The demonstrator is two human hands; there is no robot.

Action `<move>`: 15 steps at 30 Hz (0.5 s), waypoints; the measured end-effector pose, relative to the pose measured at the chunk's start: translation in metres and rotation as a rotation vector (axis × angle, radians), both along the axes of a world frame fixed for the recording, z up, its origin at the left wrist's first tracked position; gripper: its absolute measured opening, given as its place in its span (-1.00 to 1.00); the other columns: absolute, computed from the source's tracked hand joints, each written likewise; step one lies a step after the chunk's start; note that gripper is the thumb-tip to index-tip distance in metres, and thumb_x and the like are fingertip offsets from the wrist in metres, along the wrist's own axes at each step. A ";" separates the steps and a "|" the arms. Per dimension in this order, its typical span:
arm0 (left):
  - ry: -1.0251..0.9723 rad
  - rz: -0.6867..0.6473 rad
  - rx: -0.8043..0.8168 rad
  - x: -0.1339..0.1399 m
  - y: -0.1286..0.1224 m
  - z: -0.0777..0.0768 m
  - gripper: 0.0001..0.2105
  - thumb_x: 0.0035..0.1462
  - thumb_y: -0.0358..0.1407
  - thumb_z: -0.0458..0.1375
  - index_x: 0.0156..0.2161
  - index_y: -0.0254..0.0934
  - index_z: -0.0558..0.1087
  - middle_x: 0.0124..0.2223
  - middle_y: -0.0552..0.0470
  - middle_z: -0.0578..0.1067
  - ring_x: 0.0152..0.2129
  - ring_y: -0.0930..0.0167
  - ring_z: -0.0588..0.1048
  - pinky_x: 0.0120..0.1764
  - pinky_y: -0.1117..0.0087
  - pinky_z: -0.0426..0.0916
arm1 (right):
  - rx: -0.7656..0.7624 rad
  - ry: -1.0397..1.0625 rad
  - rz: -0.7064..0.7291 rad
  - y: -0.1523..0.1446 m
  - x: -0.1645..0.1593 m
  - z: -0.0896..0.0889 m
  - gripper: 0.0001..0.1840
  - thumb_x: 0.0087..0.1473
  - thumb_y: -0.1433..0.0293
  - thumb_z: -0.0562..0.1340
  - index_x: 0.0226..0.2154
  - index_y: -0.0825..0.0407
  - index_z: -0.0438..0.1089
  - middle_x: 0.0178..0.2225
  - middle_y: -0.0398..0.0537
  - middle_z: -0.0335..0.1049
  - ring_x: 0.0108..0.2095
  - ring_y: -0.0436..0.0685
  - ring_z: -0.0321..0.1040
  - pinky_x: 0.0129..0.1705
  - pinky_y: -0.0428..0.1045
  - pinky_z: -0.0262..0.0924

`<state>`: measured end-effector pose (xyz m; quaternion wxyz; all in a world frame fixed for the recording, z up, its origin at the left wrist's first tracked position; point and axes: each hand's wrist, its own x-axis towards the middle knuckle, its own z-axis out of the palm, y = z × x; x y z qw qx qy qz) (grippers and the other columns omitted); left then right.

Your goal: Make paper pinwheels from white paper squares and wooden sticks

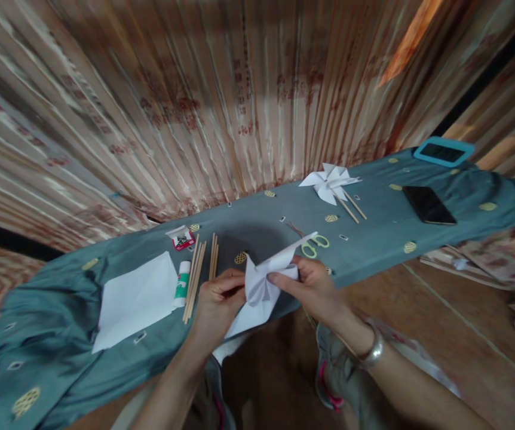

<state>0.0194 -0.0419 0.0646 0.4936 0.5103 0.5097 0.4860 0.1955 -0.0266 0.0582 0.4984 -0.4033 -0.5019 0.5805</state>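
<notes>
Both hands grip a white paper pinwheel (261, 298) above the front edge of the cloth-covered bench. Its blades are folded in toward the middle. My left hand (221, 298) pinches its left side, fingers closed on the paper. With the thumb pressed near the centre, my right hand (309, 286) holds the right side; its other fingers are partly hidden behind the paper. Just behind the pinwheel lie yellow-green scissors (315, 243), blades partly covered. Left of my left hand are thin wooden sticks (195, 280) and a glue stick (182, 285).
White paper sheets (136, 301) lie at the left of the bench cloth (257, 224), near a small red box (182, 239) of metal pins. Farther right are finished paper pinwheels (329, 181) on sticks, a black phone (428, 205) and a blue-framed device (444, 151). A curtain hangs behind.
</notes>
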 end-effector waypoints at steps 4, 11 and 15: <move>0.035 0.047 -0.031 0.000 0.006 -0.011 -0.83 -0.26 -0.24 0.42 -0.46 -0.25 0.64 -0.44 0.00 0.54 -0.49 0.42 0.44 -0.43 0.47 0.30 | -0.182 0.111 0.019 0.013 -0.008 -0.014 -0.66 -0.27 0.23 0.47 -0.39 0.05 0.50 -0.49 -0.14 0.50 -0.51 -0.02 0.35 -0.42 -0.08 0.27; -0.008 0.082 -0.153 -0.003 0.014 -0.020 -0.78 -0.39 -0.21 0.43 -0.53 -0.26 0.62 -0.50 0.02 0.53 -0.57 0.47 0.38 -0.55 0.53 0.21 | -0.265 0.090 -0.030 0.023 -0.018 -0.026 -0.67 -0.37 0.25 0.49 -0.51 0.06 0.46 -0.59 -0.21 0.42 -0.58 -0.07 0.24 -0.50 -0.13 0.15; -0.040 0.076 -0.220 -0.007 0.015 -0.031 -0.77 -0.38 -0.24 0.42 -0.49 -0.27 0.63 -0.46 0.00 0.56 -0.51 0.42 0.44 -0.51 0.51 0.27 | -0.297 0.101 0.019 0.026 -0.019 -0.028 -0.60 -0.43 0.22 0.51 -0.49 0.07 0.48 -0.57 -0.19 0.45 -0.56 -0.06 0.27 -0.46 -0.11 0.19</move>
